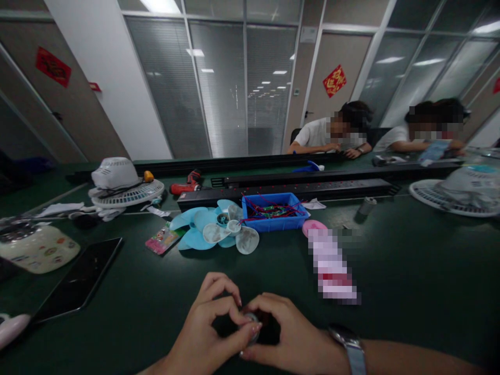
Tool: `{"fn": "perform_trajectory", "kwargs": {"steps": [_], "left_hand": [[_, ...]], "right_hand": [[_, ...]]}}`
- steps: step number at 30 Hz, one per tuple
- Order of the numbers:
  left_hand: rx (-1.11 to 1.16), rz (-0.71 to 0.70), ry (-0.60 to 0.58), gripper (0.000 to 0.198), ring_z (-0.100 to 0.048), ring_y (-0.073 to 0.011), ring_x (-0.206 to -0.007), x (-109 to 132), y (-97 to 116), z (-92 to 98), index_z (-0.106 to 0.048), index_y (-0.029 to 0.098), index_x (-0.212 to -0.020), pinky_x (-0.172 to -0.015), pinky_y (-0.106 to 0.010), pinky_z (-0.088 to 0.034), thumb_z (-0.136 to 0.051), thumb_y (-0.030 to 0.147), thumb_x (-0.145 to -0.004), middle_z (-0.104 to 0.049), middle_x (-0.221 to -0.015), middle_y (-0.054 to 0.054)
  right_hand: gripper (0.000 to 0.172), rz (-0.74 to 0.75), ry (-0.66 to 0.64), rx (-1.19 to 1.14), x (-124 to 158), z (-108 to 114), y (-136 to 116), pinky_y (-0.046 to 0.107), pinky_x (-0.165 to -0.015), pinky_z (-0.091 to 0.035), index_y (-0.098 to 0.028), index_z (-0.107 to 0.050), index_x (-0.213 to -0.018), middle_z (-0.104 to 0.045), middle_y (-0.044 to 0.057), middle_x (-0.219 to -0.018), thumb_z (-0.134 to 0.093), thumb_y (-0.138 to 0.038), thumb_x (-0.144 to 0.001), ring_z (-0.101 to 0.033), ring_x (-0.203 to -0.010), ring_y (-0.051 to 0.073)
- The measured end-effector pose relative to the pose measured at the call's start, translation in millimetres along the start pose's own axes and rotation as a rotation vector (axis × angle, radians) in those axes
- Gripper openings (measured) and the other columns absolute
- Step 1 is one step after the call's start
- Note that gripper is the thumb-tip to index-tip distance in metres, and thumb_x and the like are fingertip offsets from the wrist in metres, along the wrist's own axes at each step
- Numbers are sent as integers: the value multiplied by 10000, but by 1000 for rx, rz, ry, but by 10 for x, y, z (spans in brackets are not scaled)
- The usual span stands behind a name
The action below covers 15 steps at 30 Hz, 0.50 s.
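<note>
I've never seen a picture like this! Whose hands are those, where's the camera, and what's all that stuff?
There's no robot here: these are a person's own left hand and right hand. The camera sits on that person's head, looking forward and down. The left hand pinches a small, roundish grey thing, mostly hidden; the right hand curls close beside it. On the green table lie light-blue fan blades, a blue bin of wires and a red drill. Other people sit across the table.
</note>
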State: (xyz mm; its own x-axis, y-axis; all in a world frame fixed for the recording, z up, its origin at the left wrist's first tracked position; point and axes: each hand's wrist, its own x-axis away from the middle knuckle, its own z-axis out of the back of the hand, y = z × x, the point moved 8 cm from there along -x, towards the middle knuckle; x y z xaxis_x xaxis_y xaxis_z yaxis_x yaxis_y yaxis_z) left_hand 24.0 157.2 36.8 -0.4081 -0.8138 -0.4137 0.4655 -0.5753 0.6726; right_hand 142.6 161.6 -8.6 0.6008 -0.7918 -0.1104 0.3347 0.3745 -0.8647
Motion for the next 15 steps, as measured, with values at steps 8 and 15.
{"fn": "perform_trajectory", "kwargs": {"steps": [8,15], "left_hand": [[130,6,-116,75,-489,-215,-968,20,-25,-49,-705,227,-813,-832,-343,-439,-660,188,-858,-577,-940,-44],[215,56,-237,92,-485,-222,-1026,22,-70,-103,-724,250,-891,-886,-367,-436,-641,212,-881,-574,-998,-46]], "right_hand": [[375,14,-20,29,-5,-9,0,264,-701,-427,-194,-635,-968,-638,7,-889,-773,-459,-743,-578,-790,151],[374,37,-14,36,-1,-4,-3,262,-690,-419,-182,-622,-946,-615,3,-867,-784,-446,-736,-568,-769,144]]}}
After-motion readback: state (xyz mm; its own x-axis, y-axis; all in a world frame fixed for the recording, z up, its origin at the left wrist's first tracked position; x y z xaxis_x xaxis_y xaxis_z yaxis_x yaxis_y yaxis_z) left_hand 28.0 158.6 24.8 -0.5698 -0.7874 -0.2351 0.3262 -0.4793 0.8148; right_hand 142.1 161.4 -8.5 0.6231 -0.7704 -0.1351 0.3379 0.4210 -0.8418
